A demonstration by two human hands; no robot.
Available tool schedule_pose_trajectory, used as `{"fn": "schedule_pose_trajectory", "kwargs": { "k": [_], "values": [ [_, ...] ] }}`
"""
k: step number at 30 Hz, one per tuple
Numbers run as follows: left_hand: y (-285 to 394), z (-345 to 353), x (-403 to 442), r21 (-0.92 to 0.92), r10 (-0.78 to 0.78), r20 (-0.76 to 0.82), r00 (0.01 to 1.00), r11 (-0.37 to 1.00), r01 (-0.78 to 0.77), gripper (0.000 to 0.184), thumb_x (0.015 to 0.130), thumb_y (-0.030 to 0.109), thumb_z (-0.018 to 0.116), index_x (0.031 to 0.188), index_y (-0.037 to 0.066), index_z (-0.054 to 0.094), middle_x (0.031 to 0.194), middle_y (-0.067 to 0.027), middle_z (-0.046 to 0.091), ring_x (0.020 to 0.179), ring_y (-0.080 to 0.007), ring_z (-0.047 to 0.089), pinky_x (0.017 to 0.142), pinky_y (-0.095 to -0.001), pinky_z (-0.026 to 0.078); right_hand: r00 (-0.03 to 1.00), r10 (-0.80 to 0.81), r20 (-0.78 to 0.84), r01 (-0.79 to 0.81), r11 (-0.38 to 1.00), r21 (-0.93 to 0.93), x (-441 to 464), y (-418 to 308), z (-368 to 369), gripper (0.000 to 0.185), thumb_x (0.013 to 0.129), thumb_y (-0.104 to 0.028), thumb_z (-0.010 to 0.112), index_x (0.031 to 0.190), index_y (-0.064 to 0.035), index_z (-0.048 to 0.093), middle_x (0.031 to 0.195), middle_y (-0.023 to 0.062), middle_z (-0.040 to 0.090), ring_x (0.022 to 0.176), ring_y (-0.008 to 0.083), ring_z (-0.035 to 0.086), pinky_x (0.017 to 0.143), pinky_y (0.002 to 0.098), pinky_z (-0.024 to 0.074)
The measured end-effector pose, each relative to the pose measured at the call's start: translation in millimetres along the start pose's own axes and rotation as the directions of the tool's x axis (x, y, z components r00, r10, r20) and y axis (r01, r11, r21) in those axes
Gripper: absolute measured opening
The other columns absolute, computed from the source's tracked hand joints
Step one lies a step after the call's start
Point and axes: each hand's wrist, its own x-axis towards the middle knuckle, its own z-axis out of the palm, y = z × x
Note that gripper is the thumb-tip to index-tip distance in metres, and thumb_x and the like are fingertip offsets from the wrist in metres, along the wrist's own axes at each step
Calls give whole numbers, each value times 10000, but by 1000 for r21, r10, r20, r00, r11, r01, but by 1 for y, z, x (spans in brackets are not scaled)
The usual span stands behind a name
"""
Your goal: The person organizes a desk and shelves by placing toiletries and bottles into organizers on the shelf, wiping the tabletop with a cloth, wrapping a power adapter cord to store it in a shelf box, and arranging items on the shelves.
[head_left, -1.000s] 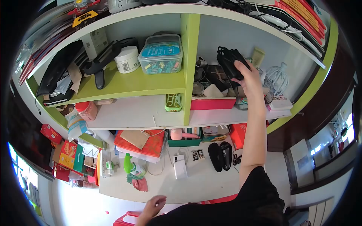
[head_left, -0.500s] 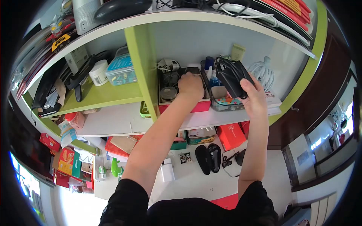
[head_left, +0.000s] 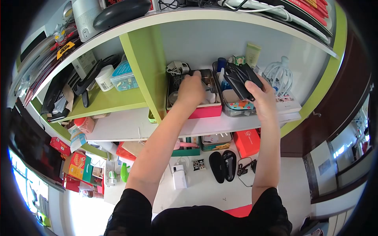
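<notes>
My right hand (head_left: 262, 98) is closed around a black adapter with a coiled cable (head_left: 241, 80), above a clear container (head_left: 238, 111) on the right shelf. My left hand (head_left: 191, 91) reaches into a red box (head_left: 206, 111) of cables and small items. Its fingertips are partly hidden among the contents, so what they grip, if anything, cannot be made out. White cables and a plug (head_left: 178, 67) lie at the box's back left corner.
A green divider (head_left: 143, 70) stands left of the box. A coiled white cable (head_left: 278, 74) is at the right. Below, the desk (head_left: 204, 194) bears a white power bank (head_left: 179, 177), an open black case (head_left: 217, 167) and a red box (head_left: 247, 142).
My left hand came up from low in view into the red box and has shifted slightly left within it. My right hand still holds the black adapter, now over the clear container.
</notes>
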Motion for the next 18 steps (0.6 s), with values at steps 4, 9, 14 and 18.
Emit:
{"fn": "schedule_pose_trajectory", "kwargs": {
  "k": [4, 9, 14, 18],
  "values": [
    [-4, -21, -17, 10, 126, -198, 972, 992, -127, 277, 765, -42, 512, 1038, 5, 533, 986, -236, 578, 882, -426, 577, 805, -474, 468, 999, -5, -33, 3, 998, -61, 10, 6, 18, 638, 731, -250, 772, 1248, 30, 524, 968, 90, 636, 768, 122, 614, 577, 236, 505],
    [19, -87, -108, -23, 364, -282, 887, 922, -386, 314, 756, -98, 514, 1060, -21, 508, 992, -234, 530, 855, -391, 579, 736, -423, 490, 997, -47, -54, 37, 986, -164, 14, 3, 36, 648, 725, -282, 773, 1241, 28, 533, 982, 97, 643, 780, 121, 620, 593, 233, 511],
    [-17, -135, -225, -85, 334, -213, 918, 930, -358, 279, 761, -150, 496, 1008, -29, 542, 944, -212, 547, 820, -355, 576, 689, -376, 483, 982, -184, 37, 183, 900, -396, 23, 3, 44, 651, 713, -286, 759, 1225, 45, 532, 980, 130, 656, 867, 157, 632, 698, 290, 509],
    [-65, -132, -296, -196, 63, -71, 995, 978, -76, 260, 776, -149, 481, 1005, -40, 538, 920, -204, 550, 797, -315, 590, 650, -342, 489, 940, -326, 99, 308, 691, -653, 20, -2, 69, 628, 686, -297, 746, 1186, 30, 553, 958, 186, 661, 892, 258, 650, 774, 352, 497]
  ]
}}
